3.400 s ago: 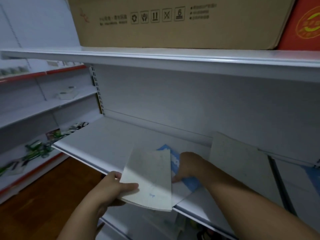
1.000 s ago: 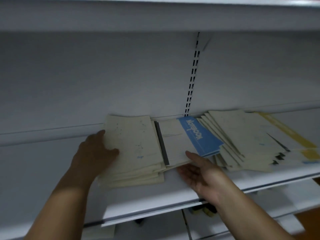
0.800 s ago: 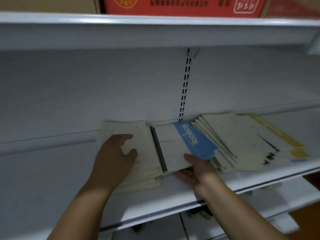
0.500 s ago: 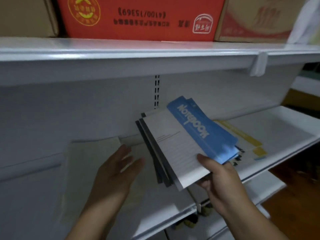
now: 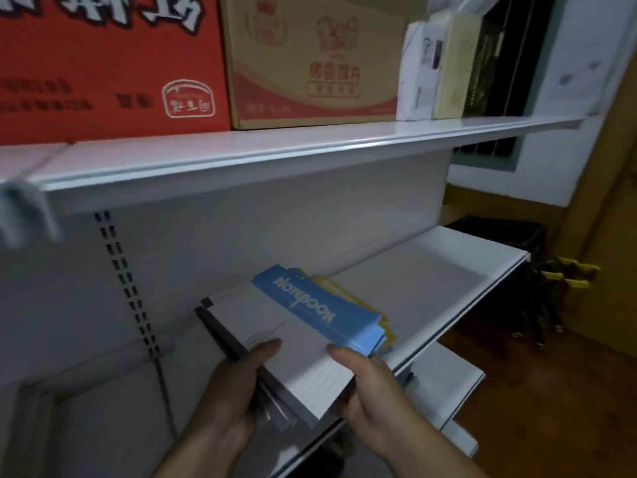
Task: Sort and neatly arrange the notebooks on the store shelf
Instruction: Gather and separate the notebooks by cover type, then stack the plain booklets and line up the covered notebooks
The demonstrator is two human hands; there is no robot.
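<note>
A stack of white-and-blue notebooks, the top one printed "Notebook" on its blue band, hangs just above the white store shelf. My left hand grips the stack's dark spine side, thumb on the top cover. At the stack's near right corner, my right hand holds it with the thumb on top and the fingers underneath. Yellow-edged notebooks show just behind the blue band; I cannot tell whether they lie on the shelf or belong to the stack.
The upper shelf carries a red carton, a brown carton and small boxes. A slotted upright runs down the back panel. Wooden floor and dark items lie to the right. A lower shelf juts out below.
The view has swung right. My left hand left the cream notebooks and now grips the blue-and-white stack too. The stack, lifted by my right hand, has moved right along the shelf.
</note>
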